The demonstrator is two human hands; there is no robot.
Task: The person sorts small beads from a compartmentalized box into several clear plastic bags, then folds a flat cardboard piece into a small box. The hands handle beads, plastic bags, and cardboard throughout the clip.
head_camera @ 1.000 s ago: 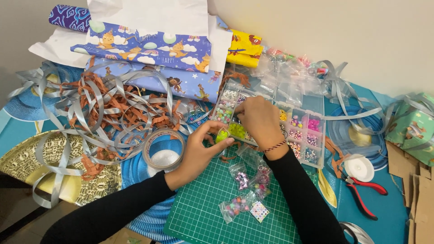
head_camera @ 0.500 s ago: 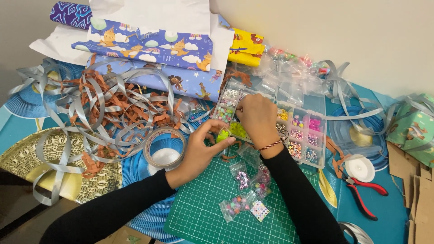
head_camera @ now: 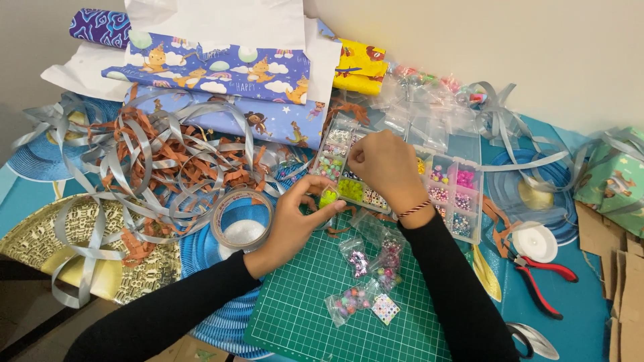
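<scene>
Left hand (head_camera: 292,218) fingers pinched on small green bead bag (head_camera: 329,198), at near-left edge of clear bead organizer box (head_camera: 402,177). Right hand (head_camera: 382,164) curled, fingertips pinched together over box's left compartments; can't tell what they grip. Tape roll (head_camera: 241,218) left, green cutting mat (head_camera: 322,302) near.

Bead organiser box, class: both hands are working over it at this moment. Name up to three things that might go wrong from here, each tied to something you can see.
1. The left hand pinches small green beads at the edge of the bead organiser box; they could drop into the ribbon tangle.
2. The right hand hovers over open compartments; a nudge might mix colours.
3. Small bead bags lie loose on the green cutting mat, and a sleeve could sweep them off.
</scene>
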